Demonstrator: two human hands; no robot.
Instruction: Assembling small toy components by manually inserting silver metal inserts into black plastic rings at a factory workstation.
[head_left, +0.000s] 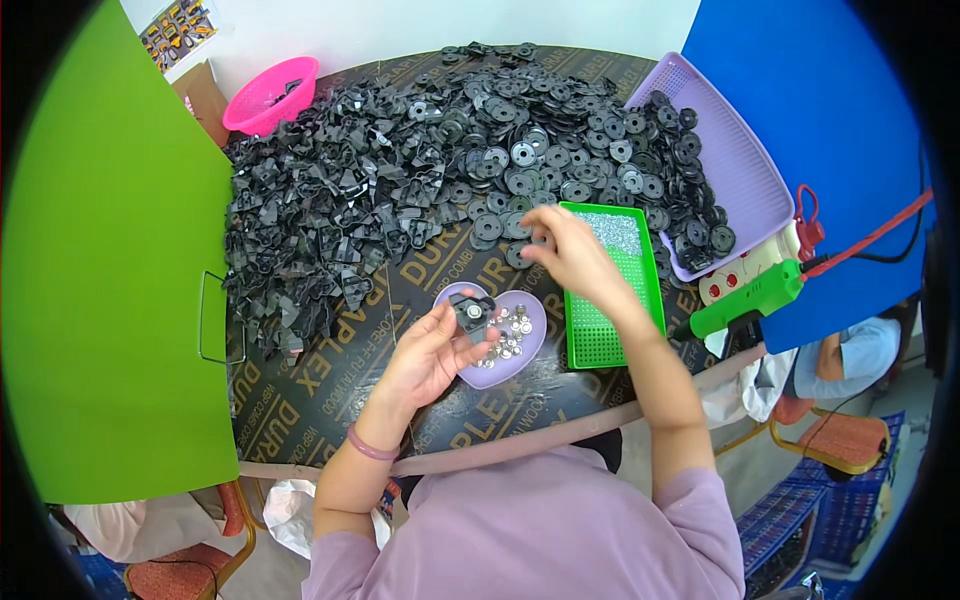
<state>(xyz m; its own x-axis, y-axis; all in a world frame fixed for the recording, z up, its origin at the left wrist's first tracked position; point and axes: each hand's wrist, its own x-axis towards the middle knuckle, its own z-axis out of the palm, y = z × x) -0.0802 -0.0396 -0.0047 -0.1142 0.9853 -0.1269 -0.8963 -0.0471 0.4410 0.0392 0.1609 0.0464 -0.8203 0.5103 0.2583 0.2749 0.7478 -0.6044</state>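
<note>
Between a green partition (120, 250) and a blue partition (800, 120), angular black pieces (320, 200) and slotted discs (523, 153) crowd the far worktable (350, 390). The left hand (425, 350) pinches one metal-centred black piece (472, 314) above the lilac heart-shaped dish (490, 380). The right hand (572, 252) curls beside the green tray (595, 345); whether it grips anything, I can't tell.

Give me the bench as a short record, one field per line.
Left hand: holds black part with round metal piece
Right hand: at left edge of green tray; any held item unclear
Tray contents: silver pieces at far end
Dish: lilac, heart-shaped, with small metal pieces
Heaped: black brackets left, black discs right
Back left: pink basket
Back right: lilac basket
Right side: green power tool
</note>
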